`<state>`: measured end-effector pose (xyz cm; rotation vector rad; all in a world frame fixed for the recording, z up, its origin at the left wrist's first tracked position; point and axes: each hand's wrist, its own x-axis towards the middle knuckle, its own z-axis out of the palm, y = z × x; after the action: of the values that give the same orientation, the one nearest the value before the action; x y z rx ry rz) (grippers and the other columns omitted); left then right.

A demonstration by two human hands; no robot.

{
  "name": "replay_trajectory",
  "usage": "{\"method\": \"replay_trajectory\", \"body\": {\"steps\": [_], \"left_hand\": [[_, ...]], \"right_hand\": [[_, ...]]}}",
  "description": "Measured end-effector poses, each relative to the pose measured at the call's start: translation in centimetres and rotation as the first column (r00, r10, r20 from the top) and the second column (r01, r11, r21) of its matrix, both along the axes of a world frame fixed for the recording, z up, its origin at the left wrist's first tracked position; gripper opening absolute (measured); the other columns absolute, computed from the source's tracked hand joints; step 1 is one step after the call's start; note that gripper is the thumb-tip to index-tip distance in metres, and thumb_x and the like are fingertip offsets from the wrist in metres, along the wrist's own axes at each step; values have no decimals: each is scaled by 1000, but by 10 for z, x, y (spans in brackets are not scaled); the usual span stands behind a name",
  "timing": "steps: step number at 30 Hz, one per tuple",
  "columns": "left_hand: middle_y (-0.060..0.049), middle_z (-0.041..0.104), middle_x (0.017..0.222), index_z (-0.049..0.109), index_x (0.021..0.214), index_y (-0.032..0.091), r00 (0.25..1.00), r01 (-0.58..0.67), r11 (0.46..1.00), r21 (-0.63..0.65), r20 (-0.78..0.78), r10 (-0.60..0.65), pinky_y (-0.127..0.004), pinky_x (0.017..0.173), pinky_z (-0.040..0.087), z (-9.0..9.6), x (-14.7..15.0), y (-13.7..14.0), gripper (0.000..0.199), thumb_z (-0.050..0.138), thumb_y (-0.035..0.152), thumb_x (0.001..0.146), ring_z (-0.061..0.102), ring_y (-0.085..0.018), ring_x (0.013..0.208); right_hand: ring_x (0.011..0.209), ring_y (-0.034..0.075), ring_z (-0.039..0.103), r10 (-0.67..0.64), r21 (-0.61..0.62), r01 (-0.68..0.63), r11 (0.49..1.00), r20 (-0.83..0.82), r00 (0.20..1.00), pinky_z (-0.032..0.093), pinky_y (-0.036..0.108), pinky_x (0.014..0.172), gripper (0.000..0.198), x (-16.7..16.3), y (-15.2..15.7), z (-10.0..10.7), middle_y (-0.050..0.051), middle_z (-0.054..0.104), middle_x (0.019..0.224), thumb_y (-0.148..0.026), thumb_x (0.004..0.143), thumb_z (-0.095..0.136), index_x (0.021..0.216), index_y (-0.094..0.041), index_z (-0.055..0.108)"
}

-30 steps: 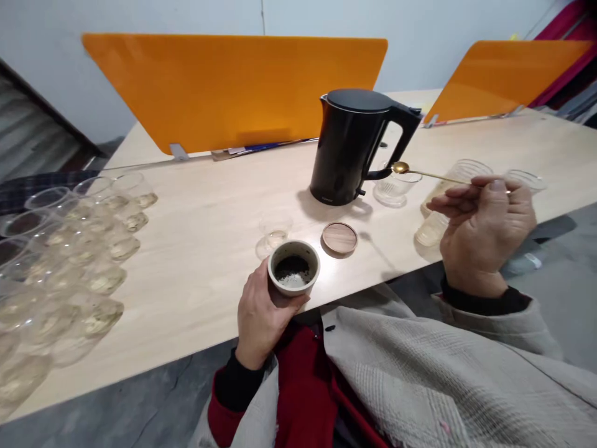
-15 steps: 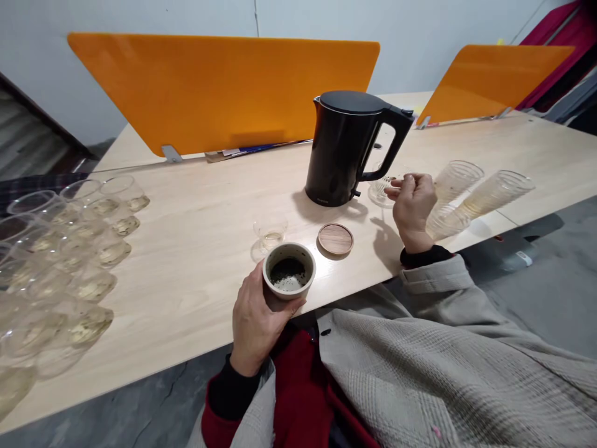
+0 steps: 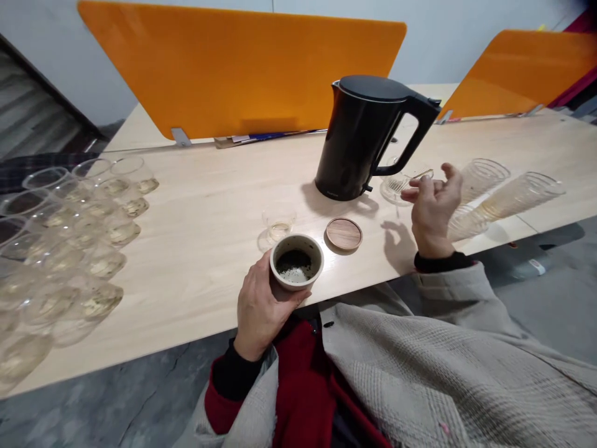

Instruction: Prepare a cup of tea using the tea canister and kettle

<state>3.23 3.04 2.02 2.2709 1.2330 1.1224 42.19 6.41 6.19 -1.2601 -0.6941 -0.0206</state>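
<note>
My left hand (image 3: 263,305) is wrapped around a pale ceramic cup (image 3: 319,264), tilted so that dark loose tea leaves (image 3: 295,262) show at its bottom. My right hand (image 3: 436,208) is raised over the table with its fingers apart. Its fingertips are close to a small clear glass vessel (image 3: 396,186) with a coiled strainer, partly hidden behind the kettle handle; whether they touch it I cannot tell. Between the hands lies a round wooden lid or coaster (image 3: 344,234). Just beyond the ceramic cup stands a small clear glass cup (image 3: 278,223) with pale liquid.
A black electric kettle (image 3: 359,143) stands upright at the middle. Several clear glasses (image 3: 93,249) with pale liquid crowd the table's left end. Tall ribbed glasses (image 3: 522,196) stand at the right. Orange dividers (image 3: 242,68) line the back of the wooden table (image 3: 196,249).
My right hand's fingers have spread from a closer pinch, the index finger now raised. The left hand still holds the cup. The whole view has shifted slightly.
</note>
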Motion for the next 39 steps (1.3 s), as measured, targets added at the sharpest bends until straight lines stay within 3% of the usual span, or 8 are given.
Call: {"method": "replay_trajectory", "body": {"steps": [3,7,10,15,22,29,34,39], "left_hand": [[-15,71,133,46,152,22,1000,5,1000,-2,-5,-6,-50,101,60,1,1,0,90,82,67,82,71,-35,120],[-14,71,134,44,153,23,1000,3,1000,-17,1,-3,-51,102,60,1,2,0,92,85,63,81,71,-35,121],[-15,70,136,44,153,23,1000,6,1000,-26,5,-6,-51,104,59,1,2,0,95,88,61,79,71,-35,124],[-15,70,138,44,151,23,1000,14,1000,-5,5,-14,-49,102,60,2,3,0,93,89,60,78,71,-34,123],[-16,72,134,45,149,22,998,21,998,51,-56,-18,-49,97,59,-1,5,-8,93,84,69,78,73,-34,115],[-19,71,137,47,149,17,998,13,998,54,-54,-10,-49,99,57,-2,7,-10,92,69,80,86,72,-35,117],[-20,68,143,44,154,18,998,40,999,-12,-51,-40,-52,104,55,-3,8,-10,97,60,86,87,70,-36,121],[-20,69,142,42,156,17,998,44,999,-18,-37,-44,-52,103,56,-7,9,-9,93,59,81,91,71,-36,122]], "right_hand": [[70,15,67,165,-237,-103,966,259,952,56,32,71,32,-36,-31,-8,1,74,89,-36,101,63,132,-25,62],[125,35,65,607,-707,-170,686,428,669,55,58,102,68,-72,-43,-22,18,67,141,-59,95,67,149,-19,57],[140,42,52,726,-812,-52,581,489,484,45,64,114,78,-86,-37,-27,22,56,154,-66,96,60,155,-15,52],[137,43,49,773,-807,-49,589,544,326,45,66,114,82,-94,-33,-31,24,51,154,-68,97,57,159,-15,49],[130,36,57,681,-643,-282,712,536,498,49,60,111,72,-109,-50,-1,16,57,141,-66,100,56,162,-29,46],[129,38,55,765,-690,-336,641,608,212,49,60,110,93,-163,-67,43,17,55,146,-82,93,53,169,-30,35],[122,41,56,748,-717,-219,662,650,134,51,63,104,100,-176,-63,46,21,60,139,-89,91,41,162,-20,47],[127,41,56,800,-782,-183,596,596,64,54,63,106,89,-183,-55,50,21,58,147,-80,99,41,162,-19,46]]}}
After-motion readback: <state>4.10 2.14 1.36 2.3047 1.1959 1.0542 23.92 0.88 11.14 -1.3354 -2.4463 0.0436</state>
